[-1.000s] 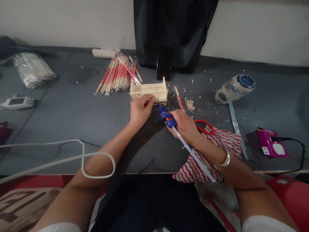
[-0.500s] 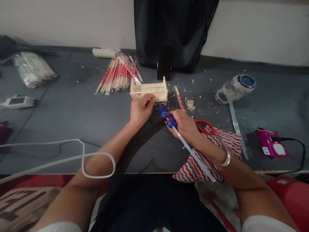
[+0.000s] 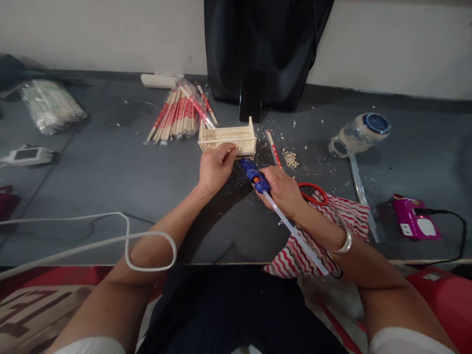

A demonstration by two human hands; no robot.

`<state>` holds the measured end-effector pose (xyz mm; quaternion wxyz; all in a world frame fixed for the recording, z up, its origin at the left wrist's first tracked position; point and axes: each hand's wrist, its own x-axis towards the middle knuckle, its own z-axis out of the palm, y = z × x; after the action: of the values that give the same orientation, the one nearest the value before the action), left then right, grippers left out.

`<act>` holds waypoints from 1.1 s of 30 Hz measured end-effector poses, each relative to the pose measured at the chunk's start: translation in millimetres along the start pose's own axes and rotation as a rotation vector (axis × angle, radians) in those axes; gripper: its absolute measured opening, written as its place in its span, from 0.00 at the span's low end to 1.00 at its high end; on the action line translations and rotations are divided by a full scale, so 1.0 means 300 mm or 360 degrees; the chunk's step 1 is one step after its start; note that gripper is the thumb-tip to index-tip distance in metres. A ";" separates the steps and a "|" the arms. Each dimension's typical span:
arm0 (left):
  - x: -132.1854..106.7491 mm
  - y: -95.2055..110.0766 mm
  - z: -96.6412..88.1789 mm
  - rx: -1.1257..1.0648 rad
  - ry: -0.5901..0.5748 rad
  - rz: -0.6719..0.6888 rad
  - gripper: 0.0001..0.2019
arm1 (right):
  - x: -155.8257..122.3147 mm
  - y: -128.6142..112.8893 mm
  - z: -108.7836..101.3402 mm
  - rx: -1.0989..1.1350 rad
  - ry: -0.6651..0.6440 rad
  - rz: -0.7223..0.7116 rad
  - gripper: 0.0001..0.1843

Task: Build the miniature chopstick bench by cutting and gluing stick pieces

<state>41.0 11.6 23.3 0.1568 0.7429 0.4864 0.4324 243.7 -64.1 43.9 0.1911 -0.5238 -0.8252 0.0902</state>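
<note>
A small box-like model of pale wooden sticks point(image 3: 228, 133) stands on the dark table, with a taller post at its right back corner. At its front, my left hand point(image 3: 217, 166) is closed in a pinch, its fingertips against the model; a tiny pale bit shows there, too small to name. My right hand point(image 3: 282, 189) is wrapped round a blue hot glue gun point(image 3: 254, 174). The gun's nozzle points at the model's lower front right corner, close to my left fingertips. From the gun's rear a long translucent glue stick point(image 3: 295, 233) sticks out toward me.
Bagged chopsticks point(image 3: 177, 115) lie behind left, another bag point(image 3: 51, 105) farther left. A phone point(image 3: 252, 96) leans on a black bag point(image 3: 265, 44). Wood bits point(image 3: 291, 159), a striped cloth point(image 3: 291, 258), a jar point(image 3: 359, 133) and a purple power adapter point(image 3: 415, 219) are rightward. A white cable point(image 3: 151, 269) loops over my left forearm.
Almost nothing differs. The rear end of the glue stick has shifted very slightly up and left; both hands and the model stay in place.
</note>
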 end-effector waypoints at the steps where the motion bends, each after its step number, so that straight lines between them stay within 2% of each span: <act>1: 0.000 0.001 0.000 -0.0001 -0.0001 -0.0001 0.09 | 0.000 0.002 0.000 0.0000 0.0005 -0.0002 0.10; 33: -0.007 -0.011 0.010 0.0039 0.0019 0.0061 0.09 | -0.003 0.011 -0.008 0.0001 -0.0007 0.0013 0.10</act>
<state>41.1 12.1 18.3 0.1364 0.7514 0.4781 0.4338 247.8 -63.5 44.8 0.1890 -0.5268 -0.8235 0.0925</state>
